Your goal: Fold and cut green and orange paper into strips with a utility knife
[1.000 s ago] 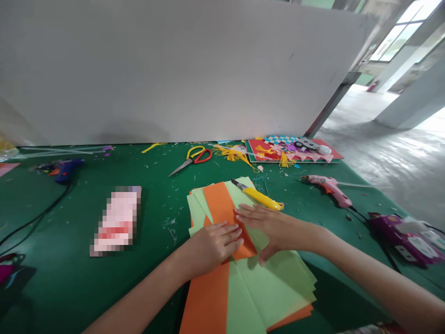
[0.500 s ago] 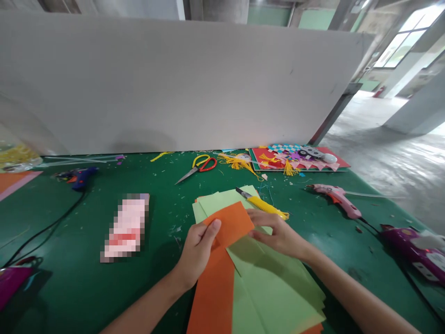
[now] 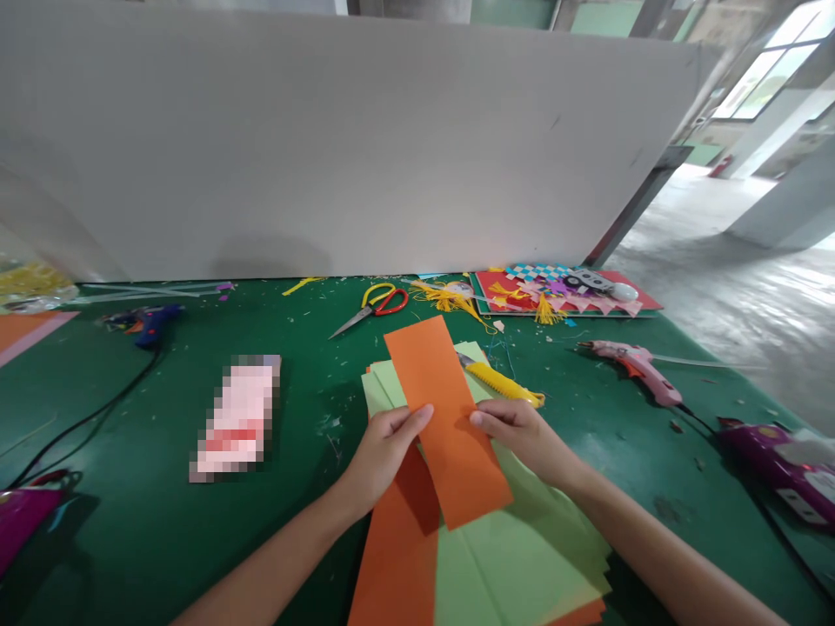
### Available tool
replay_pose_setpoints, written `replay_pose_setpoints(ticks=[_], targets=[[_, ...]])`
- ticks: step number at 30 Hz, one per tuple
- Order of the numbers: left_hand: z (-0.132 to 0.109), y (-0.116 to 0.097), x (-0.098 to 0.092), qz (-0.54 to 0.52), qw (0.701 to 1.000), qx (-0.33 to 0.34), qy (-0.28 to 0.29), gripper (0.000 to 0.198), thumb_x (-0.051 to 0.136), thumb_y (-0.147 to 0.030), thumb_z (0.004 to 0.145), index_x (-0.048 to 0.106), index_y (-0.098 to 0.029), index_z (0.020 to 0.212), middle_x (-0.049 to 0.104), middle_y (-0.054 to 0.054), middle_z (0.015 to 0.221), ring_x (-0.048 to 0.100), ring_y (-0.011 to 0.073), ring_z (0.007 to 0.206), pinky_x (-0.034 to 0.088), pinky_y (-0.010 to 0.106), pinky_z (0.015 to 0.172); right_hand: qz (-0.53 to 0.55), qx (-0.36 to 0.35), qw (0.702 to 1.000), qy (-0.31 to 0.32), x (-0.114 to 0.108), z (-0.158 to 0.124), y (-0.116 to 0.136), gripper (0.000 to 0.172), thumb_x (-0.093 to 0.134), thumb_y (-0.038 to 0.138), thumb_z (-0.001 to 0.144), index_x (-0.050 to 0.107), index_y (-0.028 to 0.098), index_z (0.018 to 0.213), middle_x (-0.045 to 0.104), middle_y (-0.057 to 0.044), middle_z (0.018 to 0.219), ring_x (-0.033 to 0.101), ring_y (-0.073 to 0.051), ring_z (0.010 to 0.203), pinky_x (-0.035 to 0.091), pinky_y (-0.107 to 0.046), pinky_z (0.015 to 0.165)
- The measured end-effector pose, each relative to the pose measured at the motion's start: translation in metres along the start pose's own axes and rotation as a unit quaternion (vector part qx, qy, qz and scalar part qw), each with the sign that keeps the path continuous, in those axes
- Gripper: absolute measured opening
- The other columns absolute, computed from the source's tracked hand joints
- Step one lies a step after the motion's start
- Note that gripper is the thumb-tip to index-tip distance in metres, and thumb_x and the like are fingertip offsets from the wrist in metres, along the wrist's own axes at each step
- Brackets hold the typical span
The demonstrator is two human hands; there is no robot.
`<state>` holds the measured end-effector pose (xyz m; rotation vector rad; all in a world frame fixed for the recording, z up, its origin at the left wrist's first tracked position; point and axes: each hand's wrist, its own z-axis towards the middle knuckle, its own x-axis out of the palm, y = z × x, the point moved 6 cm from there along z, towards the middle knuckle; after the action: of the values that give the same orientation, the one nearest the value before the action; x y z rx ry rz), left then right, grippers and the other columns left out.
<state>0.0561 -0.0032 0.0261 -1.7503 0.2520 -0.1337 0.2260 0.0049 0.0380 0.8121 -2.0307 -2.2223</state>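
Note:
Between my two hands an orange paper strip (image 3: pixel 447 426) is held up, flat and slightly tilted. My left hand (image 3: pixel 384 448) pinches its left edge with the thumb on top. On its right edge, my right hand (image 3: pixel 522 435) grips it the same way. Below lies a stack of light green paper (image 3: pixel 522 556), with a larger orange sheet (image 3: pixel 401 556) along its left side. A yellow utility knife (image 3: pixel 505 382) rests at the far end of the stack, its blade partly hidden behind the strip.
Scissors (image 3: pixel 375 306) with yellow and red handles lie beyond the stack. A pink glue gun (image 3: pixel 636 369) is at the right, a blue one (image 3: pixel 153 323) at the left. Yellow tassels (image 3: pixel 450 297) and a red board (image 3: pixel 645 300) sit near the white panel (image 3: pixel 313 148). A blurred pink item (image 3: pixel 238 417) lies left.
The orange strip, folded over before, is now opened out to a longer, upright rectangle. My right hand has shifted down slightly and pinches its edge.

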Motion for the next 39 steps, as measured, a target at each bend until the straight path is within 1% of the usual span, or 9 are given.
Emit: replay_pose_setpoints(ticks=[6,10,13,16,21,24,28,35,39], targets=[[0.003,0.003,-0.008,-0.047,0.998,-0.005,-0.041,0.04,0.056,-0.053,0.082,0.06,-0.017,0.068,0.052,-0.002,0.057,0.049,0.0152,0.057,0.034,0.027,0.054,0.007,0.014,0.998,0.055,0.006,-0.001,-0.008,0.043,0.047,0.041,0.091,0.036,0.019,0.056,0.024,0.004,0.06,0.025,-0.01,0.054,0.022,-0.024,0.048],[0.002,-0.001,-0.008,-0.039,0.999,0.002,-0.005,0.039,0.059,-0.053,0.081,0.067,-0.015,0.075,0.063,0.003,0.068,0.058,0.0197,0.068,0.042,0.029,0.061,-0.09,-0.092,0.991,-0.038,-0.006,-0.003,0.007,0.035,0.049,0.031,0.092,0.052,0.018,0.059,0.041,0.002,0.058,0.039,-0.012,0.054,0.032,-0.025,0.05],[0.0,-0.011,-0.001,-0.025,0.995,0.045,0.08,0.033,0.064,-0.048,0.078,0.072,-0.017,0.085,0.07,0.009,0.097,0.061,0.027,0.096,0.046,0.034,0.08,-0.197,-0.238,0.941,-0.138,-0.02,-0.011,0.023,0.019,0.054,0.018,0.089,0.069,0.02,0.078,0.057,-0.005,0.075,0.052,-0.017,0.072,0.042,-0.03,0.064],[0.001,-0.015,0.005,-0.043,0.989,0.078,0.115,0.035,0.068,-0.043,0.077,0.069,-0.024,0.106,0.051,0.007,0.137,0.042,0.0288,0.128,0.036,0.035,0.101,-0.224,-0.287,0.915,-0.174,-0.027,-0.016,0.024,0.028,0.051,0.009,0.087,0.073,0.025,0.093,0.058,-0.004,0.072,0.054,-0.016,0.068,0.043,-0.029,0.059],[0.004,0.008,0.01,-0.208,0.971,-0.091,0.077,0.044,0.055,-0.046,0.087,0.053,-0.022,0.124,0.063,0.012,0.119,0.06,0.0246,0.106,0.046,0.036,0.087,-0.171,-0.313,0.924,-0.141,-0.02,-0.013,0.023,0.038,0.048,0.005,0.087,0.068,0.027,0.11,0.07,-0.005,0.089,0.063,-0.018,0.087,0.051,-0.035,0.078],[0.003,0.003,0.01,-0.189,0.976,-0.064,0.086,0.034,0.057,-0.043,0.087,0.056,-0.018,0.109,0.065,0.005,0.087,0.061,0.0171,0.077,0.046,0.027,0.069,-0.15,-0.279,0.944,-0.094,-0.009,-0.01,0.021,0.036,0.045,0.008,0.088,0.067,0.026,0.11,0.071,-0.004,0.097,0.062,-0.019,0.096,0.051,-0.037,0.085],[0.003,-0.006,0.001,-0.03,0.999,0.013,0.041,0.024,0.059,-0.04,0.086,0.054,-0.017,0.089,0.038,-0.007,0.058,0.036,0.009,0.053,0.027,0.02,0.05,-0.062,-0.134,0.986,-0.081,-0.006,-0.006,0.006,0.033,0.042,0.018,0.09,0.063,0.025,0.114,0.067,-0.004,0.088,0.062,-0.016,0.073,0.054,-0.031,0.067],[-0.002,-0.01,0.007,0.064,0.995,0.047,0.06,0.023,0.051,-0.041,0.089,0.049,-0.019,0.082,0.027,-0.009,0.056,0.023,0.0095,0.051,0.015,0.024,0.048,0.142,0.055,0.985,-0.083,-0.003,-0.001,-0.018,0.036,0.05,0.043,0.089,0.054,0.022,0.118,0.048,0.003,0.062,0.049,-0.013,0.053,0.046,-0.024,0.046],[-0.003,-0.008,0.009,0.074,0.993,0.046,0.074,0.022,0.049,-0.039,0.089,0.046,-0.02,0.078,0.026,-0.008,0.057,0.023,0.0101,0.053,0.015,0.024,0.049,0.176,0.087,0.98,-0.038,0.002,-0.001,-0.019,0.029,0.058,0.046,0.084,0.063,0.02,0.094,0.051,0.001,0.068,0.047,-0.012,0.056,0.043,-0.024,0.048]])
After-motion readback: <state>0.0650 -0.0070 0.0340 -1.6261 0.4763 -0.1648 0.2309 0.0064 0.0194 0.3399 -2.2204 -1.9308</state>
